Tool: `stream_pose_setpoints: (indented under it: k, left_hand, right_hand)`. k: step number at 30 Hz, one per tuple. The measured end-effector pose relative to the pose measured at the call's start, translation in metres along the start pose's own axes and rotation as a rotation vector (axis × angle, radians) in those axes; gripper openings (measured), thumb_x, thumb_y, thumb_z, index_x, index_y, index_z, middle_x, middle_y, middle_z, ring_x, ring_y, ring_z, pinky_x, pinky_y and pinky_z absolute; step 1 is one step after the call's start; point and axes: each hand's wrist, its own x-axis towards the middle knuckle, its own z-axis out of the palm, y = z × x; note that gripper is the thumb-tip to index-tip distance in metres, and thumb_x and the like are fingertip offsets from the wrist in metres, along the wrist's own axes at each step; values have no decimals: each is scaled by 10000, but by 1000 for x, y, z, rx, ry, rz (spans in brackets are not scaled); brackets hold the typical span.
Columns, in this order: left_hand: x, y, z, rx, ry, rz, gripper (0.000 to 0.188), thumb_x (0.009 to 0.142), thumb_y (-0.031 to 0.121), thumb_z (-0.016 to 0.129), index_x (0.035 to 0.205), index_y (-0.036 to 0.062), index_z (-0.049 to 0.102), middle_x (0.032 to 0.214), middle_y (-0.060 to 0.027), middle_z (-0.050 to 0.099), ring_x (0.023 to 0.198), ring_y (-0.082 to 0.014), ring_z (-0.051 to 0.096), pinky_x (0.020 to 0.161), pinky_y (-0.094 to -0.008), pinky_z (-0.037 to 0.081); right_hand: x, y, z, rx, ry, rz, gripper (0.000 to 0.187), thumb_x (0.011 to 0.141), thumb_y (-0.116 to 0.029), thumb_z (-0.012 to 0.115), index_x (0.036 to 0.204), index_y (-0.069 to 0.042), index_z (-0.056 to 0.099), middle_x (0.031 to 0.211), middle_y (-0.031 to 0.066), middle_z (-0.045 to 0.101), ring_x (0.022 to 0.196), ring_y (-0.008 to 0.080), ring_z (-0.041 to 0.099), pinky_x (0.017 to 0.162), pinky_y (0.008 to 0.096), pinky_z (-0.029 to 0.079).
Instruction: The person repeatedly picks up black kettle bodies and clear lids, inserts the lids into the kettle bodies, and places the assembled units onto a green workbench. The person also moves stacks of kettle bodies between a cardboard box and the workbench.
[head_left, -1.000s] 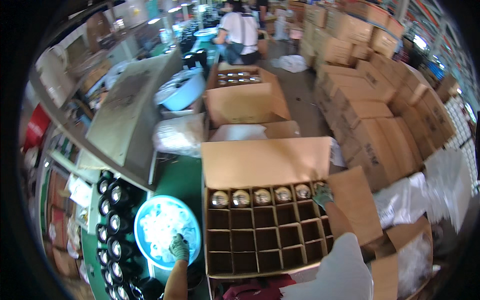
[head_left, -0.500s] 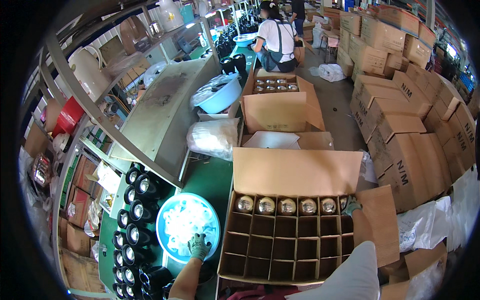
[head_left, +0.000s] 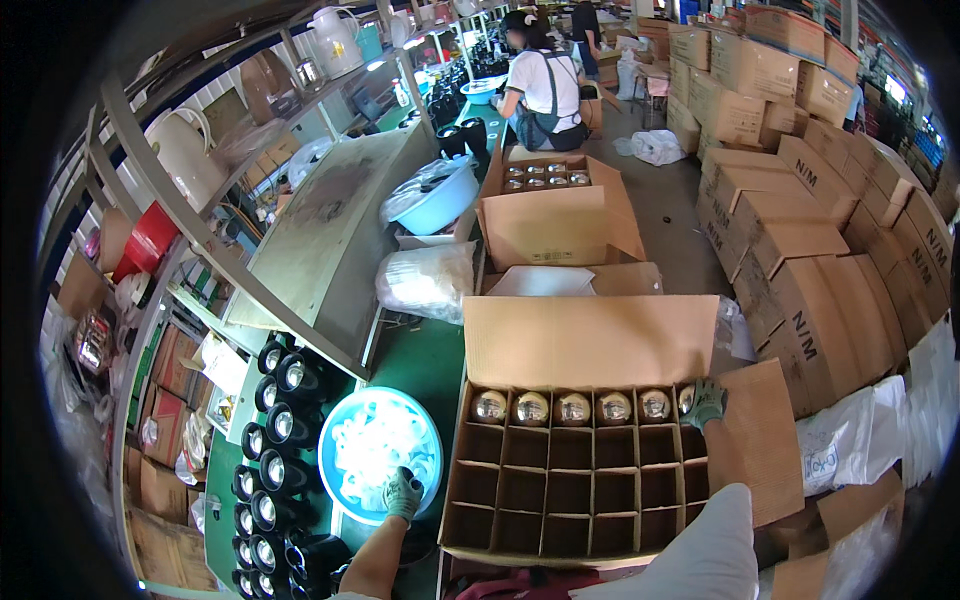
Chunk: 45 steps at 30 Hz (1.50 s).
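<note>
A large open brown cardboard box with a grid of dividers (head_left: 580, 480) sits in front of the person; its far row holds shiny round metal flasks (head_left: 572, 408), the other cells are bare. Behind the box stands a second open carton (head_left: 560, 215), and stacked sealed cartons (head_left: 820, 300) rise to its right. Left of the box a blue round basin of white plastic parts (head_left: 378, 452) blocks the bench, flanked by black cylindrical shells (head_left: 270, 450). The gloved right hand (head_left: 706, 402) grips a flask at the box's far right corner; the gloved left hand (head_left: 402, 494) rests curled in the basin, grasp unclear
</note>
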Motion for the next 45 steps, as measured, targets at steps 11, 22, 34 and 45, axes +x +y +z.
stream_pose_setpoints:
  k: [11,22,34,45]
  left_hand:
    - [-23,31,-34,-875,340,105,204,897,40,722,1088,-6,670,966,-105,714,858,-192,661,799,-330,541]
    - [-177,79,-154,-1470,-6,204,342,828,-50,722,1152,7,630,1120,-81,668,1022,-178,649,923,-318,531]
    - [-241,-14,-206,-632,507,429,512,756,156,849,1234,95,677,1213,-127,634,1052,-338,611,904,-443,500]
    - [-254,-60,-183,-737,466,308,661,773,166,815,1390,98,586,1339,-151,547,1178,-345,550,1039,-458,433]
  right_hand:
    - [-147,-30,-35,1498,377,-251,784,775,-370,851,1373,-28,475,1290,145,574,1173,260,581,984,410,518]
    - [-387,-273,-32,1625,2,-518,362,928,-128,649,1262,-39,543,1079,51,615,906,131,601,728,272,512]
    - [-453,-339,-53,1552,69,-970,650,852,-47,752,1412,-70,422,1303,126,553,1208,262,592,938,422,556]
    - [-489,-377,-56,1327,-102,-1040,851,854,-470,705,1501,-93,302,1455,156,481,1332,312,495,1086,473,431]
